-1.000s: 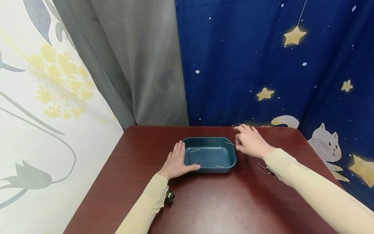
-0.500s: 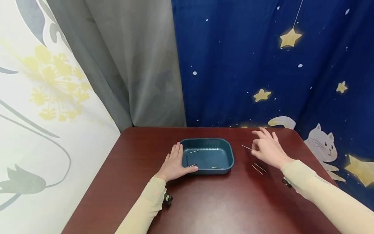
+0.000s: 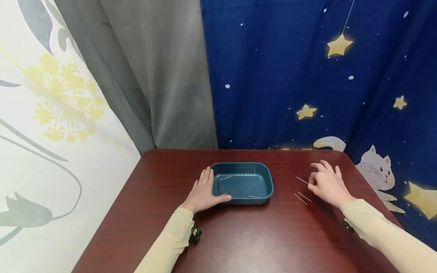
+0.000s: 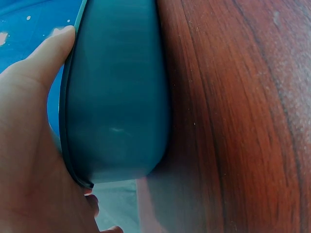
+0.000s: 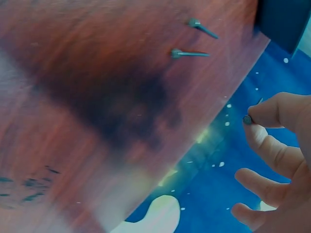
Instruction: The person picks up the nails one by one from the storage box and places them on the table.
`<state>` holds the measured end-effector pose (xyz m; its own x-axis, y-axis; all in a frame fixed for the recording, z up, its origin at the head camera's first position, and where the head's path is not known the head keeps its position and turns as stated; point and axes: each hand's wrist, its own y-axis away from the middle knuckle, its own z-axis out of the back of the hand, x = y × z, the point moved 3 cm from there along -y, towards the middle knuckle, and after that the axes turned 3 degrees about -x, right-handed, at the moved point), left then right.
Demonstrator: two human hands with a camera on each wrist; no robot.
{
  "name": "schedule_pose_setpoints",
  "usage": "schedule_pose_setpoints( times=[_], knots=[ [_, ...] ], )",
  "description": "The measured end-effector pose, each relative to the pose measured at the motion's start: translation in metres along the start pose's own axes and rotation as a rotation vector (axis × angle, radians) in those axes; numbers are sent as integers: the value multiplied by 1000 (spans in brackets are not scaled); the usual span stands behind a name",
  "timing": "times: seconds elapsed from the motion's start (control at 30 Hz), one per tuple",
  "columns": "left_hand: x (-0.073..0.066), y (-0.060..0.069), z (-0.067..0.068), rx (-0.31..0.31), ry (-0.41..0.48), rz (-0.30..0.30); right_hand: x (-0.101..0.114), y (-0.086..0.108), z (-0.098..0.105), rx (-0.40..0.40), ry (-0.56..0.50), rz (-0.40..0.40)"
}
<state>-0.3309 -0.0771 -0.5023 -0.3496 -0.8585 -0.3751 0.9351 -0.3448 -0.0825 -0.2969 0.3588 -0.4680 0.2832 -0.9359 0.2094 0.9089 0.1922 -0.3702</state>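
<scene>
A dark teal rectangular tray [image 3: 244, 186] stands on the table, several thin metal nails lying inside it. Along its left rim lie the straight fingers of my left hand [image 3: 201, 192], and the thumb reaches over the front rim. In the left wrist view, that thumb touches the rim of the tray [image 4: 114, 92]. My right hand [image 3: 328, 185], to the right of the tray, pinches a nail [image 3: 302, 180] between thumb and index finger; its round head [image 5: 247, 119] shows in the right wrist view. Two more nails [image 5: 190, 53] lie side by side on the table below it.
The reddish-brown wooden table [image 3: 252, 235] has rounded far corners. Behind it hang a grey curtain [image 3: 177, 94] and a blue curtain with stars [image 3: 266, 76]. A white printed panel [image 3: 51, 159] is at the left.
My right hand has moved from over the tray's right rim out to the right and nearer, the nail still pinched in it. My left hand stays on the tray.
</scene>
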Motion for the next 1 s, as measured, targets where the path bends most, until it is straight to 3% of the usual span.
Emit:
schedule_pose_setpoints(
  times=[0.53,1.0],
  knots=[
    [2,-1,-2,0,6,-1,-16,30,-24,73,48,-21],
    [2,-1,0,-5,2,3,-20,32,-30,79,70,-38]
  ],
)
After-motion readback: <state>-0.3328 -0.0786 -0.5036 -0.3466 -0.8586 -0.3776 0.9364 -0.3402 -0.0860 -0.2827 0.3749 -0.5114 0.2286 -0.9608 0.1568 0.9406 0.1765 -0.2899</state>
